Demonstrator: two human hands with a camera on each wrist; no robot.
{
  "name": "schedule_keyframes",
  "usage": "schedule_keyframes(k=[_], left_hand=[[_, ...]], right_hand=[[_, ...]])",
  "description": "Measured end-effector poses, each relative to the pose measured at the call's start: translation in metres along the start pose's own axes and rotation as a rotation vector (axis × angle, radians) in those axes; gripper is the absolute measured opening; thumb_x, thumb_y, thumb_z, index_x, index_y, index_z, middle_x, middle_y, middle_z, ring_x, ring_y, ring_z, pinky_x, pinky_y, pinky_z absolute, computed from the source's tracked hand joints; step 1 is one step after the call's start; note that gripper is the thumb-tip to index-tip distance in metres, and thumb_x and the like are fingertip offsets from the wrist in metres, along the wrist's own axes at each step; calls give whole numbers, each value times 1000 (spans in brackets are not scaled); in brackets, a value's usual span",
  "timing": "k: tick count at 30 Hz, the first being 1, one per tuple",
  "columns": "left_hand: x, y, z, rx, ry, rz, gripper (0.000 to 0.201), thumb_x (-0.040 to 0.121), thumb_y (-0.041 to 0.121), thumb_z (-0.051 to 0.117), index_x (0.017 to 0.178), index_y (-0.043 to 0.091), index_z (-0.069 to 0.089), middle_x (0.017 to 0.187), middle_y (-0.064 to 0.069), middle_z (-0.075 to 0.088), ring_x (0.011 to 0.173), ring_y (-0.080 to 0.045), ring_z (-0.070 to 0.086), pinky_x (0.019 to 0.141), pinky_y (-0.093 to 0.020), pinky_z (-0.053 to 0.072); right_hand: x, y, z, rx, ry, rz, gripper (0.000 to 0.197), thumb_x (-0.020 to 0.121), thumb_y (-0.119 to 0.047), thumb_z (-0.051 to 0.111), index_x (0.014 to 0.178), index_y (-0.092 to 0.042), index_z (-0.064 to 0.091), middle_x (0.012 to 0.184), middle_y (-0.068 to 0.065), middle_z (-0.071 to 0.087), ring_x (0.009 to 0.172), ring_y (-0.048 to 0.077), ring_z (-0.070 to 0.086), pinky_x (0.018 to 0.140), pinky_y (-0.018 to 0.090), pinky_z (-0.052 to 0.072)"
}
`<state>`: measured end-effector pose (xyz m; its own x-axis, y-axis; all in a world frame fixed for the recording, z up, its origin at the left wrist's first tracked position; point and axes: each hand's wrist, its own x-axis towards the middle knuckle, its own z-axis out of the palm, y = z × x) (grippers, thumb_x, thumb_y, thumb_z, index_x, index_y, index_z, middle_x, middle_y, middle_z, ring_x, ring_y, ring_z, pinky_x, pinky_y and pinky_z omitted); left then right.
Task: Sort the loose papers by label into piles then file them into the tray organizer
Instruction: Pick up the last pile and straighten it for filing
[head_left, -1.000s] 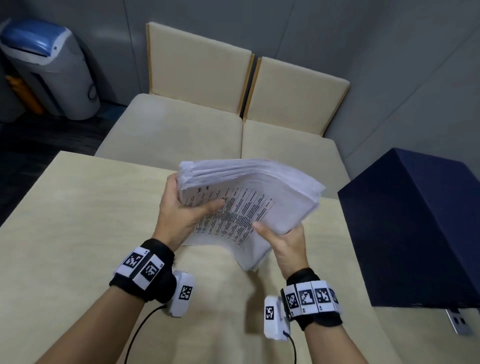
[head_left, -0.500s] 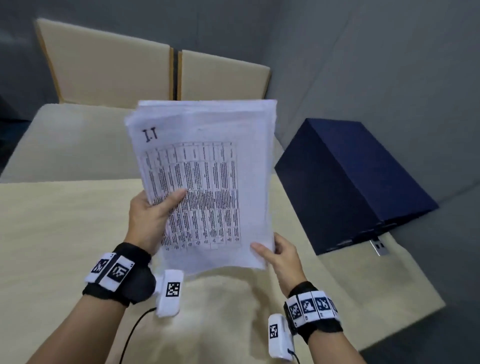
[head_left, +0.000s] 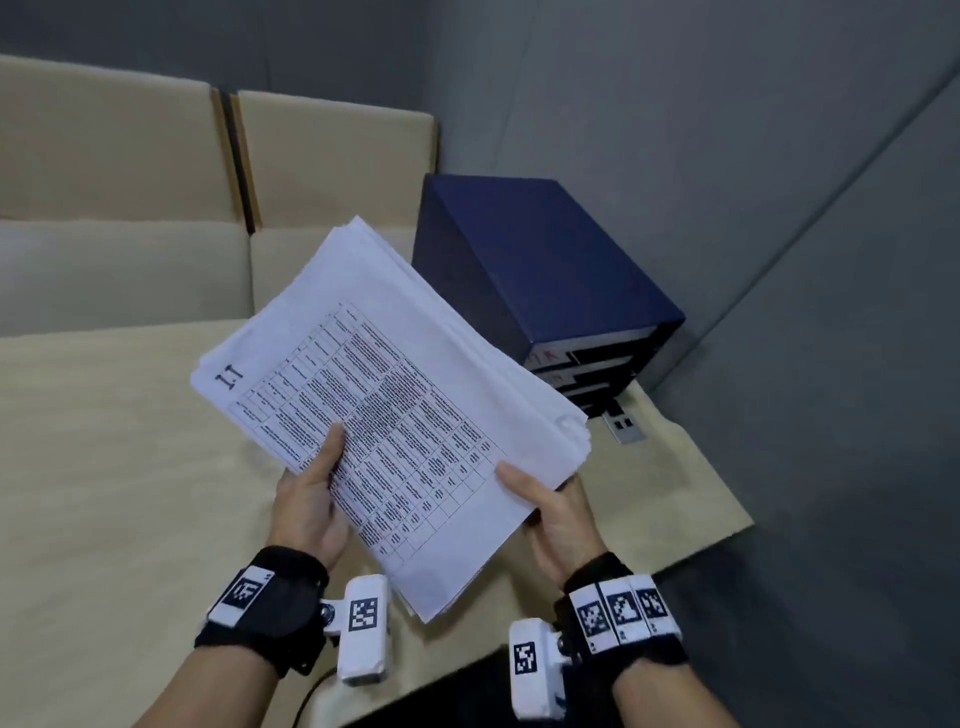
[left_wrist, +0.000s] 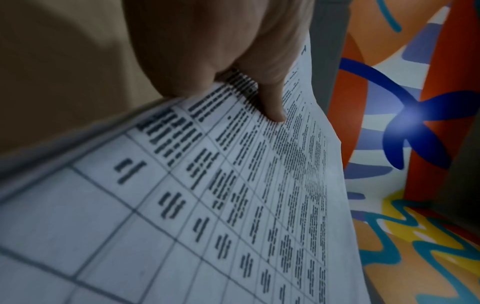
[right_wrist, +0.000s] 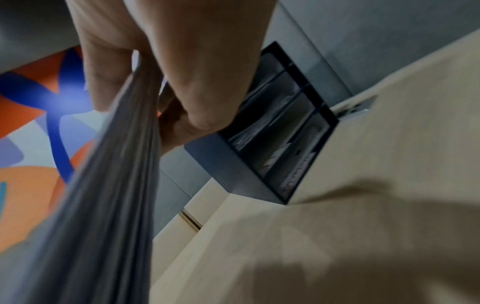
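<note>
Both hands gripped the paper stack (head_left: 395, 410) above the table (head_left: 104, 441): the left hand (head_left: 306, 499) pinched its edge at seven o'clock, the right hand (head_left: 558, 512) at five. The tray organizer (head_left: 540, 270) stood at one o'clock, beside the stack.

Grey walls (head_left: 675, 104), 2 beige seats (head_left: 119, 218), pale wooden table (head_left: 104, 467).

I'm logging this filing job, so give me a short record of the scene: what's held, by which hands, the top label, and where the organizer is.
held: paper stack, lifted off the table
left hand: grips the stack's near left edge, thumb on top
right hand: grips the near right edge
top label: handwritten, reads like "11"
organizer: dark blue, on the table's far right corner, behind the stack
</note>
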<state>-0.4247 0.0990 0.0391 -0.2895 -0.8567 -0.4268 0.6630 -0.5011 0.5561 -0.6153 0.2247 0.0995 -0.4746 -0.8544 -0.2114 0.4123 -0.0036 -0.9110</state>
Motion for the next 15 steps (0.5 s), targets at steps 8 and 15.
schedule_keyframes(k=[8, 15], left_hand=[[-53, -89, 1, 225, 222, 8, 41, 93, 15, 64, 133, 6, 58, 122, -12, 70, 112, -33, 67, 90, -48, 57], [-70, -117, 6, 414, 291, -93, 27, 86, 5, 68, 109, -8, 66, 104, -21, 74, 87, -33, 72, 72, -38, 60]], right_hand=[[-17, -13, -124, -308, 7, 115, 21, 94, -4, 67, 112, -12, 72, 108, 6, 78, 105, 23, 73, 92, 37, 57], [-32, -32, -221, -184, 69, 267, 49, 75, 0, 76, 122, 2, 65, 114, 19, 74, 101, 30, 74, 84, 41, 61]])
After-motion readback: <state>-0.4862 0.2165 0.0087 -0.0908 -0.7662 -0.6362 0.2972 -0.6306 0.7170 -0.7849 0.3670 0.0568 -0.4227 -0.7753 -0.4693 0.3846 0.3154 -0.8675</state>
